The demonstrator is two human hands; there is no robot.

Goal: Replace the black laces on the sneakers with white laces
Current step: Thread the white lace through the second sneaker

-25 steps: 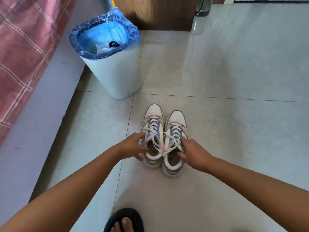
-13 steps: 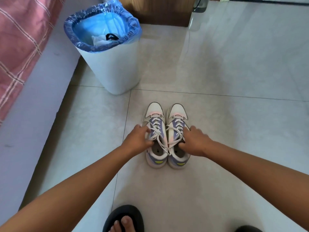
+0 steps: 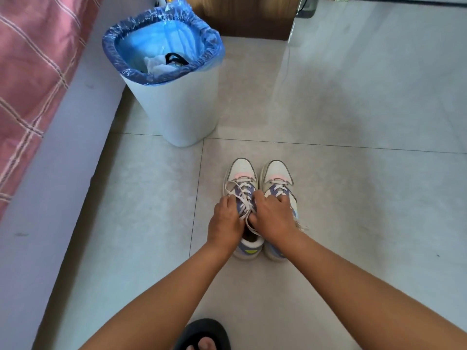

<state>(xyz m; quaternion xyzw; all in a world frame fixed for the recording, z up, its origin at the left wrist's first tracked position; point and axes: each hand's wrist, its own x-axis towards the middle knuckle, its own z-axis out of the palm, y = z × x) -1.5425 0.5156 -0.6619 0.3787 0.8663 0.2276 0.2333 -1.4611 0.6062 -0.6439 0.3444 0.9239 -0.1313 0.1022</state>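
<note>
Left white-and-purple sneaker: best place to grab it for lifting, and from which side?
Probably the heel collar of the left white-and-purple sneaker, from above on the wearer's side. Its opening faces up and the heel points at the person, so fingers can hook inside. The right sneaker touches its inner side, and white laces cover the top.

The scene is bright with soft daylight that seems to come from the far right, where the floor [image 3: 353, 122] shows a pale glare streak near the wooden cabinet [image 3: 242, 18]. Shadows are weak — a broad grey patch on the tiles right of the bin [image 3: 177, 107], and a dim band along the bed [image 3: 50, 198] at left. The wide lens bends the edges. The picture is slightly soft, with no strong blur.
</note>
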